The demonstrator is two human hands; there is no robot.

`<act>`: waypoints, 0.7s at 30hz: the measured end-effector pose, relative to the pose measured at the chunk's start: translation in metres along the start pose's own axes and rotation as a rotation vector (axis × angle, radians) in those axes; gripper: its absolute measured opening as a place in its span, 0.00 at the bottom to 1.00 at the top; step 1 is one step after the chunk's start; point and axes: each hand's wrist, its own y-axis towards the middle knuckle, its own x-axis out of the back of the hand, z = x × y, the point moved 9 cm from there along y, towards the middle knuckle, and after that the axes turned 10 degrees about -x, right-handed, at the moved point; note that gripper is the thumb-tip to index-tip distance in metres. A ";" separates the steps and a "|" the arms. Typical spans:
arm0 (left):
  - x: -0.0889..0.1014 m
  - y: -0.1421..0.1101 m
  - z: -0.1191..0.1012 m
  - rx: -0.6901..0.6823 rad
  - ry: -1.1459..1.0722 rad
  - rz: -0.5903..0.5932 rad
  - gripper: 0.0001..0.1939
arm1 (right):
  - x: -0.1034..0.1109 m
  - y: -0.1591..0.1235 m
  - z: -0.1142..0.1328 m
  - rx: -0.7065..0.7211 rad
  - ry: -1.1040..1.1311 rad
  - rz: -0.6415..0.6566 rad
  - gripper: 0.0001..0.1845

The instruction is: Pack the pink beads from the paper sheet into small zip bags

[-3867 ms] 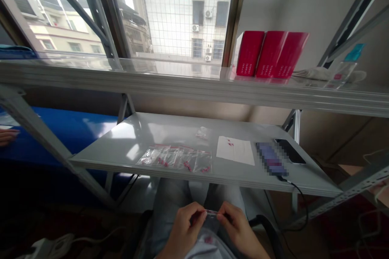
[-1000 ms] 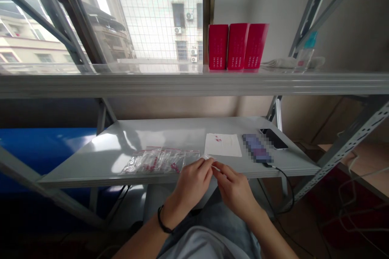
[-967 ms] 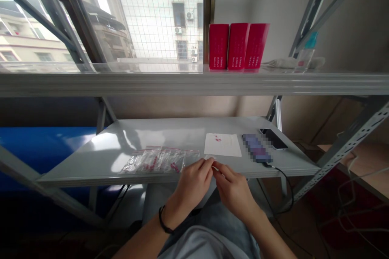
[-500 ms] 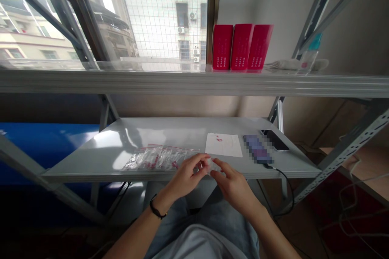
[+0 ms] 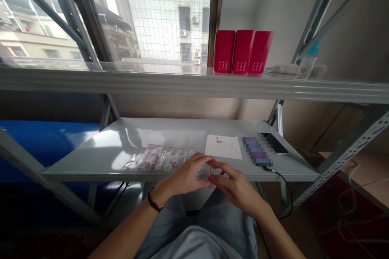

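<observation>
Between my hands is a small clear zip bag, its red-edged mouth facing right. My left hand curves around it, with the thumb below and the fingers above. My right hand grips the bag's mouth with thumb and fingertips. Both hands are just in front of the shelf's front edge. To the left lies a row of clear zip bags with small red pieces inside several of them. Behind my hands, a white paper sheet carries a few small red pieces.
A phone with a blurred screen, plugged into a black cable, lies on the grey shelf. Beside it is a dark phone. Overhead, the upper shelf holds three red boxes and a spray bottle.
My hands have come closer around the bag. Its red-edged mouth now shows between my fingers, and my left hand's fingers are straighter. The view has tilted slightly upward.
</observation>
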 end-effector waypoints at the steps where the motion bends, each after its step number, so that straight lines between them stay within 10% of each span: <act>1: 0.000 0.000 0.001 0.003 -0.005 -0.016 0.34 | 0.000 0.000 -0.001 -0.001 0.003 0.002 0.12; 7: 0.003 0.001 0.012 0.033 -0.096 -0.121 0.26 | 0.013 -0.004 -0.005 -0.014 0.079 -0.039 0.14; 11: 0.003 0.013 0.032 0.083 -0.246 -0.282 0.24 | 0.033 0.013 -0.055 -0.143 0.103 -0.235 0.15; 16: -0.006 0.042 0.073 0.213 -0.472 -0.683 0.21 | 0.013 0.072 -0.157 -0.473 -0.098 -0.132 0.16; 21: -0.026 0.052 0.112 0.344 -0.747 -1.100 0.22 | -0.018 0.104 -0.194 -0.505 -0.202 0.032 0.11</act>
